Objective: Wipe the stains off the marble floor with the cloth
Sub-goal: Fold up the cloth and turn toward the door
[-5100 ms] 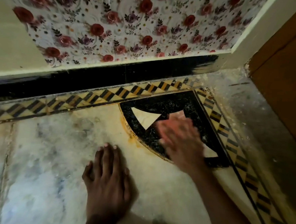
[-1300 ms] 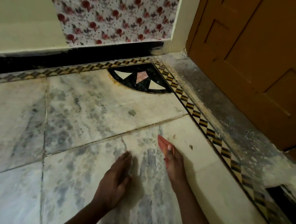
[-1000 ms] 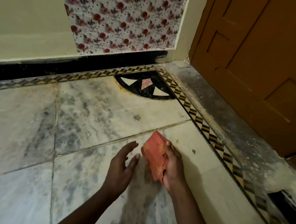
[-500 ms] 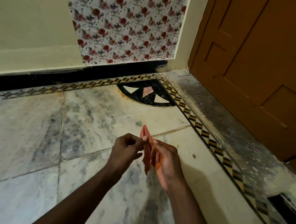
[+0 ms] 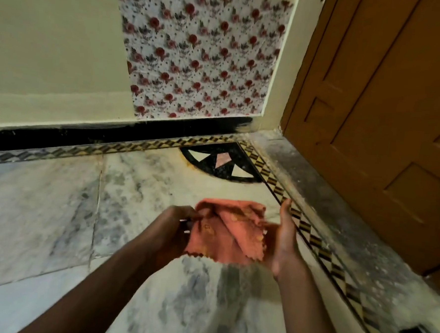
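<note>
A pink-orange cloth [image 5: 225, 233] with yellowish stains and zigzag edges hangs spread out between my two hands, lifted above the grey-veined marble floor [image 5: 135, 187]. My left hand [image 5: 171, 227] pinches the cloth's left edge with curled fingers. My right hand [image 5: 283, 237] is turned palm inward with fingers straight and supports the cloth's right side. A black corner inlay [image 5: 213, 166] with white and pink triangles lies farther ahead, ringed by a yellowish stain.
A brown wooden door [image 5: 384, 112] stands at the right above a dusty grey threshold [image 5: 327, 211]. A black-and-yellow patterned border [image 5: 309, 238] runs along the floor's edge. Ahead is a cream wall with floral paper [image 5: 200, 52] and a black skirting [image 5: 100, 133].
The cloth was folded narrow between my hands half a second ago; it is now opened out wide. Both hands have moved apart, and the view has tilted upward.
</note>
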Motion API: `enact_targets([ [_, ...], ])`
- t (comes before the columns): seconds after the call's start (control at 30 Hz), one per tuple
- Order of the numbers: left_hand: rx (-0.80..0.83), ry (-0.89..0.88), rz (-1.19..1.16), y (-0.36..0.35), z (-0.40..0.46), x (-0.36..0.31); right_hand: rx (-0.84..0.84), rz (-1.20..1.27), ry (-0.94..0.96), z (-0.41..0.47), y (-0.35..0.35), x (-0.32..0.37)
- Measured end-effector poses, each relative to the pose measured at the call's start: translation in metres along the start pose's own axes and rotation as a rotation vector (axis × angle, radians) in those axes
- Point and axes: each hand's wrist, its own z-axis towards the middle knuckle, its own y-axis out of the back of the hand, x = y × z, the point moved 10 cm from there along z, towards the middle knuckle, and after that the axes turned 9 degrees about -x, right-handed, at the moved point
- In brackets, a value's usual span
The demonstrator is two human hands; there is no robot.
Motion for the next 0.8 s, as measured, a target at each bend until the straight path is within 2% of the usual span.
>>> enact_targets([
  [0.07,-0.036,0.087,0.046,0.008,0.009,0.027,-0.009,0.036,-0.226,-0.008,0.010,-0.059],
  [0.13,-0.068,0.099,0.148,0.023,0.019,0.050,0.039,0.086,-0.325,-0.015,0.016,-0.095],
  [0.2,-0.078,0.073,0.267,0.033,0.025,0.066,0.055,0.153,-0.297,-0.009,0.024,-0.099],
  [0.33,0.058,0.080,0.172,0.018,0.025,0.082,0.062,0.316,-0.251,0.008,0.030,-0.088],
  [0.43,0.061,0.088,0.110,0.016,0.026,0.094,0.021,0.154,-0.301,0.003,0.026,-0.122],
  [0.53,0.001,0.139,0.202,0.029,0.027,0.123,0.110,0.154,-0.433,-0.005,0.016,-0.167],
  [0.63,-0.033,0.153,0.305,0.039,0.026,0.141,0.089,0.196,-0.313,0.000,0.020,-0.164],
  [0.73,0.004,0.131,0.366,0.037,0.023,0.143,-0.046,0.029,-0.210,0.009,0.035,-0.159],
  [0.8,-0.004,0.103,0.371,0.034,0.020,0.142,-0.074,-0.099,-0.114,0.011,0.043,-0.151],
])
